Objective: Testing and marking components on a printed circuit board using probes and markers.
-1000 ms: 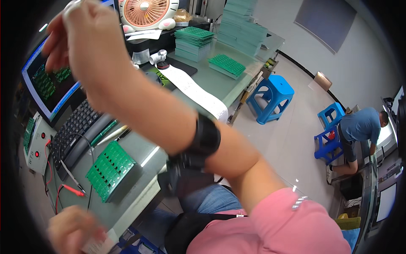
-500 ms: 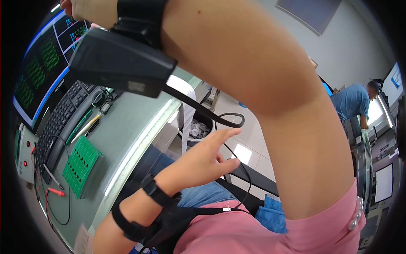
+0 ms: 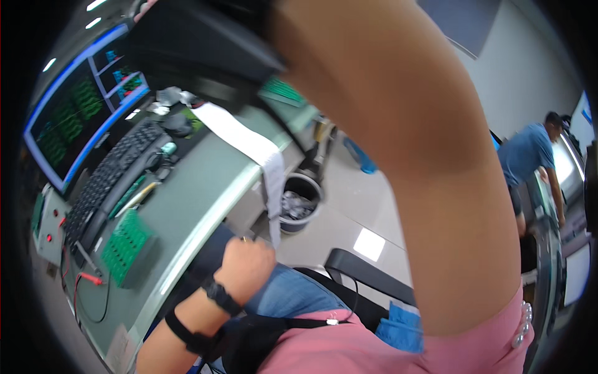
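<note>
My left hand [image 3: 248,265] is curled into a fist above my jeans, near the front edge of the desk [image 3: 180,215]. Its fingertips are turned under and hidden, and nothing sticks out of it. Black straps circle that wrist and forearm. My right forearm [image 3: 386,87] is raised across the top of the view, blurred, with a dark box-shaped device [image 3: 199,47] strapped at the wrist. The right hand itself does not show. On the desk lies a green slotted block [image 3: 128,249], nearest to my left hand among the desk things.
A keyboard [image 3: 109,174], a monitor [image 3: 75,118] and red-tipped test leads [image 3: 90,278] are on the desk. A white paper strip [image 3: 240,137] hangs over its edge beside a waste bin [image 3: 298,212]. A chair armrest [image 3: 367,274] is close by. Another person [image 3: 526,153] leans over a bench.
My left hand has drawn back leftward from beside the armrest and its fingers have closed. The right arm and its device have risen, taking the right hand out of sight. The view has shifted.
</note>
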A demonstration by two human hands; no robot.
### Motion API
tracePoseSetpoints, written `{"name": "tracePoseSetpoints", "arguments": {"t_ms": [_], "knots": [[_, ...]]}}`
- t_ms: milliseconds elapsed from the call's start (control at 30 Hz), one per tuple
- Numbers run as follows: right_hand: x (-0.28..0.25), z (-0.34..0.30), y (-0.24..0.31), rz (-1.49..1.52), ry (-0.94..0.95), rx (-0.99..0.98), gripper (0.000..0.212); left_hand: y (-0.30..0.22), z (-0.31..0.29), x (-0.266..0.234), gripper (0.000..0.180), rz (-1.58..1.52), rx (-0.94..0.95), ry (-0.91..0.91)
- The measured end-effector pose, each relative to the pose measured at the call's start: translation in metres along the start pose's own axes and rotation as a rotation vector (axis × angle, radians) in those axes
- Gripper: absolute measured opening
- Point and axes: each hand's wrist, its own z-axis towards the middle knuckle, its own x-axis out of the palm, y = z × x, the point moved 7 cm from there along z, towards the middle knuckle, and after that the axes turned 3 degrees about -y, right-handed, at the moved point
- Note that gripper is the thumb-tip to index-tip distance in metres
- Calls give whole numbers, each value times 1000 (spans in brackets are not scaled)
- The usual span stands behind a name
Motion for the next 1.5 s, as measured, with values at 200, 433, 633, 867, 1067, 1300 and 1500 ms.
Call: {"name": "tracePoseSetpoints", "arguments": {"t_ms": [200,433,633,867,1067,1300,1500], "knots": [[1,-40,-51,-349,65,7,26,-2,-120,-22,19,-107,-52,17],[74,-146,-200,-501,543,30,14,5,-179,1,29,-404,-172,-44],[111,-159,-244,-1151,718,-186,11,57,-224,-27,32,-1132,-334,-43],[131,-156,-279,-1334,918,-19,11,212,-332,-71,28,-1151,-1141,-521],[128,-157,-278,-1185,865,-95,10,265,-336,-49,55,-45,-1412,-74],[126,-146,-251,-597,446,-204,18,277,-344,-31,53,-9,-1438,-58],[122,-143,-244,-407,328,-157,25,250,-347,-57,26,-63,-1454,-45]]}}
